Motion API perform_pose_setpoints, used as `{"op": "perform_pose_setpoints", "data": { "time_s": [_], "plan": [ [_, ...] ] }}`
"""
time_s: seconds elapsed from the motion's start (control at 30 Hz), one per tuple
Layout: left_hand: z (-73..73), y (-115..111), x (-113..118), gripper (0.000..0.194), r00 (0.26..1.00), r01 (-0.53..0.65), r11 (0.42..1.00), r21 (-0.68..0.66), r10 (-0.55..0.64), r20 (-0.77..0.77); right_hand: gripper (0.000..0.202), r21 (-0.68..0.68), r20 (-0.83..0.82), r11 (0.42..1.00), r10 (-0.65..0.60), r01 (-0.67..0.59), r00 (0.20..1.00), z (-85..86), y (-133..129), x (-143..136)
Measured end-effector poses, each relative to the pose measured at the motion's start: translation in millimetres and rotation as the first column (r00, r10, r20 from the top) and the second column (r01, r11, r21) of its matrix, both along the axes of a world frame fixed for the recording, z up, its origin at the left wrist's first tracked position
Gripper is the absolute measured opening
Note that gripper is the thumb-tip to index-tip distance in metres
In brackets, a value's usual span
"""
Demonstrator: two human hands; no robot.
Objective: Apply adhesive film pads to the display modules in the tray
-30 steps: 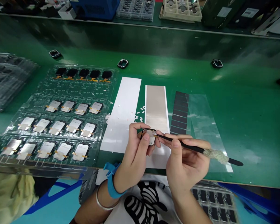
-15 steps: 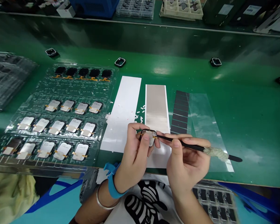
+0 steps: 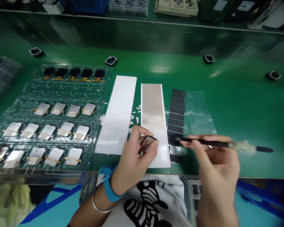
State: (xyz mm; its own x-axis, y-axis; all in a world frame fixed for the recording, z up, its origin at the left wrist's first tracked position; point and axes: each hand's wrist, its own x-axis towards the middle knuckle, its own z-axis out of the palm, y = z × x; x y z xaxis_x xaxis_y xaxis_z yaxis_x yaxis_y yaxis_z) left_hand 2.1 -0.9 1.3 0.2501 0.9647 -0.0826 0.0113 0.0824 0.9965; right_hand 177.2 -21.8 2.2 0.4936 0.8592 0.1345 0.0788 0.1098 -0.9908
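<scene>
My left hand [image 3: 139, 151] pinches a small smartwatch screen [image 3: 148, 141] by its edges, tilted above a long strip sheet. Its pale back and black rim show between thumb and forefinger, which hide part of it. My right hand [image 3: 215, 160] is closed around a slim black tool [image 3: 208, 142] with a thin pale tip and beige wrapping near its rear end; I cannot tell its exact kind. That tip is over a sheet of black rectangular pieces [image 3: 176, 115], apart from the screen. Below the left hand lies the grey-beige strip sheet [image 3: 152, 107] with white edges.
At left, a clear plastic tray [image 3: 61, 86] holds several watch screens [image 3: 73, 156]. A white strip [image 3: 119, 110] lies beside it, with small paper scraps [image 3: 137, 119] nearby. Transparent film [image 3: 201, 110] is at right. Several watch cases [image 3: 111, 61] stand toward the back, below a shelf [image 3: 132, 19].
My right hand has moved right, taking the tool tip away from the screen to the black pieces. My left hand still holds the screen, now tilted more. The camera view has shifted.
</scene>
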Motion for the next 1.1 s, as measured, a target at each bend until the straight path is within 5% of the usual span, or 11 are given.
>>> {"op": "perform_pose_setpoints", "data": {
  "time_s": [0.13, 0.33, 1.1],
  "plan": [
    [2.9, 0.8, 2.8, 0.009, 0.936, 0.246, 0.962, 0.116, -0.205, -0.288, 0.018, -0.060, 0.059, 0.994, 0.099, -0.095, 0.993, -11.0, -11.1, 10.7],
    [5.4, 1.8, 1.3, 0.014, 0.818, 0.407, 0.891, 0.200, -0.258, -0.514, 0.017, -0.109, 0.060, 0.983, 0.153, -0.146, 0.986, -16.2, -19.6, 4.0],
    [-1.7, 2.6, -0.5, 0.009, 0.851, 0.343, 0.927, 0.153, -0.238, -0.468, 0.017, -0.103, 0.000, 0.994, 0.047, -0.047, 0.999, -14.1, -16.6, 4.0]
  ]
}}
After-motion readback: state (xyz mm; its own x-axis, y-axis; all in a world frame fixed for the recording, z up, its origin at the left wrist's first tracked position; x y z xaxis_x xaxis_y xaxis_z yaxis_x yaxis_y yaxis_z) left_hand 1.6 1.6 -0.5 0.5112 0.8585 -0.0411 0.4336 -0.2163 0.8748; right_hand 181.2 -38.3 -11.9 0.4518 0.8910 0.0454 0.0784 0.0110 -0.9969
